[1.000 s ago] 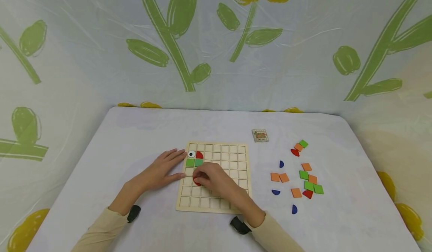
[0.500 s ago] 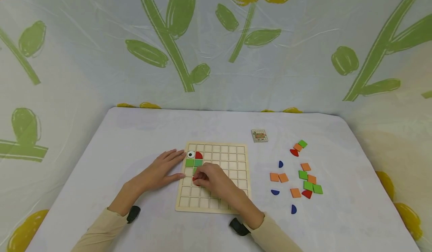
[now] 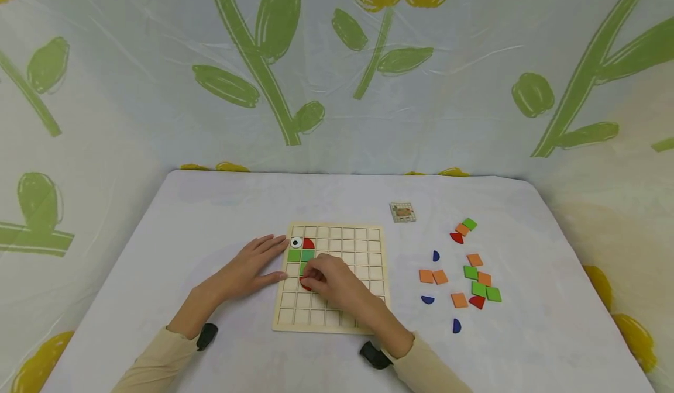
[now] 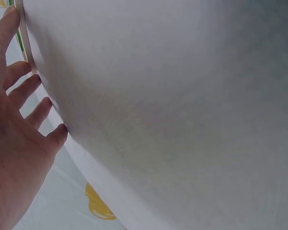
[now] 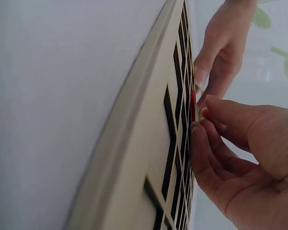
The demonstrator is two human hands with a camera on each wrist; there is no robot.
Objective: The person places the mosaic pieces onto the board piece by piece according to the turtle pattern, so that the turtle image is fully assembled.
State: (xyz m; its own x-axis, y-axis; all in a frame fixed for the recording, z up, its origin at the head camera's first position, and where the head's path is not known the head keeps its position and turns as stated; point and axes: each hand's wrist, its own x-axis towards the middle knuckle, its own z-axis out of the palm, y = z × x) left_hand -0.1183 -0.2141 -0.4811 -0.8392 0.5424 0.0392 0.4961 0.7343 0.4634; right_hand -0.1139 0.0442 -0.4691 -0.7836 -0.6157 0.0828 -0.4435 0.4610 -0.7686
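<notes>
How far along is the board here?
Looks done: the eye piece, red quarter and green squares sit in upper-left cells of the board. In hand: the right hand pinches a lower red piece, perhaps not yet seated; the left hand touches the edge. Probably left: orange squares, blue half-rounds, loose green squares and loose red pieces right of the board.

Gap right of board (image 3: 348, 245); tiles (image 3: 426, 276) beyond

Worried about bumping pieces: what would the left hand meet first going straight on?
The left hand would likely meet the grid board's left rim first, which it seems to touch; just past that sits the eye tile.
</notes>
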